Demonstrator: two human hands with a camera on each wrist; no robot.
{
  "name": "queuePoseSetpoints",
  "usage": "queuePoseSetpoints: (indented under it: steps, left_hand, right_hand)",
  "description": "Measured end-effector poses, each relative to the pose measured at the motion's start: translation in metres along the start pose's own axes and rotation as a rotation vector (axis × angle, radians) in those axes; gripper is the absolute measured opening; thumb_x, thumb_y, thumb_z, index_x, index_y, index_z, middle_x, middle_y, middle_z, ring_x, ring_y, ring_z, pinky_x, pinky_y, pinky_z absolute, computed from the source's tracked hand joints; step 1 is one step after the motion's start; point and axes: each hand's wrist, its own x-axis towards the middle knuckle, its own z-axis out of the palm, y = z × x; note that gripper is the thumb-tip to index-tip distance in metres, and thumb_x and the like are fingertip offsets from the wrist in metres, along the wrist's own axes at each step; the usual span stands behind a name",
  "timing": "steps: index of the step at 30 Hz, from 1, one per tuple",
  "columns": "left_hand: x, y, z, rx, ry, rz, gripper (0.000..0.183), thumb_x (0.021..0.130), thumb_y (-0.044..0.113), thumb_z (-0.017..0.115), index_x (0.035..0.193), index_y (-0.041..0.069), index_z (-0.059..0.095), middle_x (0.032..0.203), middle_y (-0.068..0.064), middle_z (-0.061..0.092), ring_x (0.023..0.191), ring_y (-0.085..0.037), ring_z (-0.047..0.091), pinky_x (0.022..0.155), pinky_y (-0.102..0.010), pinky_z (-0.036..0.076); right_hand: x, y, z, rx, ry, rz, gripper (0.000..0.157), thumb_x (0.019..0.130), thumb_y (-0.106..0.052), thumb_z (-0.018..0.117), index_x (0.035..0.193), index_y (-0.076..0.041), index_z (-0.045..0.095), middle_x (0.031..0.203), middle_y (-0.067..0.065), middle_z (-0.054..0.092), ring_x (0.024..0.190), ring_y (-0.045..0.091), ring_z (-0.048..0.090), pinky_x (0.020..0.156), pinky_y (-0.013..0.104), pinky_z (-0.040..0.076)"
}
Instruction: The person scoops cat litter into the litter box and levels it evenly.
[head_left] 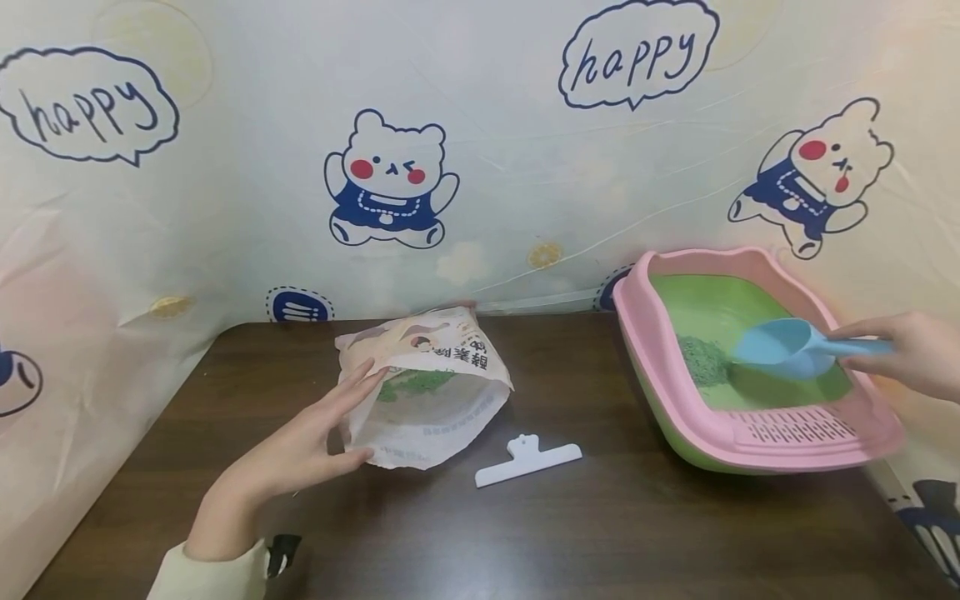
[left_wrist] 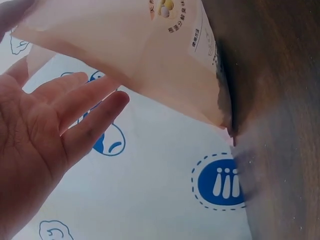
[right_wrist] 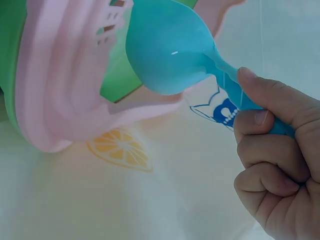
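Observation:
My right hand (head_left: 918, 354) grips the handle of a blue scoop (head_left: 787, 346), fingers curled round it in the right wrist view. The scoop's bowl is over a litter box with a pink rim (head_left: 660, 358) and green inside, beside a small heap of green granules (head_left: 703, 360). At the left, my left hand (head_left: 300, 446) is at the side of an opened paper bag (head_left: 450, 417), fingers extended along its edge. Green granules (head_left: 423, 382) show inside the bag's mouth. The left wrist view has the straight fingers (left_wrist: 95, 125) beside the bag (left_wrist: 150, 70).
A white bag clip (head_left: 528, 461) lies on the dark wooden table (head_left: 600, 533) between the bag and the litter box. Behind stands a printed cloth backdrop (head_left: 517, 167) with bears. The pink rim has a slotted grate (head_left: 798, 427) at its near side.

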Motion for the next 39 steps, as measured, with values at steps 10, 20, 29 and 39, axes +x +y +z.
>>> queuePoseSetpoints:
  steps: [10,20,29,39]
  left_hand:
    - [-0.013,0.000,-0.002,0.056,0.050,0.081,0.083,0.081,0.012,0.079,0.153,0.025,0.040,0.163,-0.010,0.031,0.144,-0.027,0.037,0.103,0.000,0.019]
    - [-0.020,-0.002,-0.010,0.076,0.068,0.063,0.069,0.083,0.022,0.080,0.146,0.028,0.050,0.140,-0.001,0.058,0.115,-0.004,0.054,0.083,-0.021,0.050]
    - [-0.021,-0.008,-0.005,0.097,0.108,0.101,0.039,0.078,0.023,0.084,0.115,0.025,0.073,0.118,0.005,0.069,0.107,-0.003,0.061,0.091,-0.010,0.043]
    - [-0.031,-0.018,-0.002,0.093,0.147,0.122,0.054,0.071,0.018,0.088,0.120,0.027,0.067,0.117,0.010,0.067,0.110,0.003,0.056,0.087,-0.005,0.040]
  right_hand:
    - [-0.012,-0.010,-0.010,-0.011,0.071,0.064,0.037,0.084,-0.014,0.078,0.111,0.009,0.069,0.084,0.024,0.070,0.067,0.008,0.047,0.059,0.024,0.035]
    - [-0.026,-0.049,-0.011,0.217,0.234,0.172,0.045,0.091,-0.028,0.073,0.127,-0.002,0.066,0.095,-0.008,0.077,0.072,-0.023,0.037,0.062,0.013,0.031]
    - [-0.018,-0.099,-0.003,0.470,0.325,0.046,0.034,0.087,-0.011,0.075,0.120,-0.011,0.072,0.096,-0.046,0.056,0.082,-0.015,0.050,0.066,0.002,0.040]
    - [0.012,-0.166,0.035,0.523,0.304,-0.028,0.040,0.088,-0.017,0.076,0.127,-0.010,0.069,0.096,-0.008,0.072,0.071,0.004,0.052,0.058,0.016,0.045]
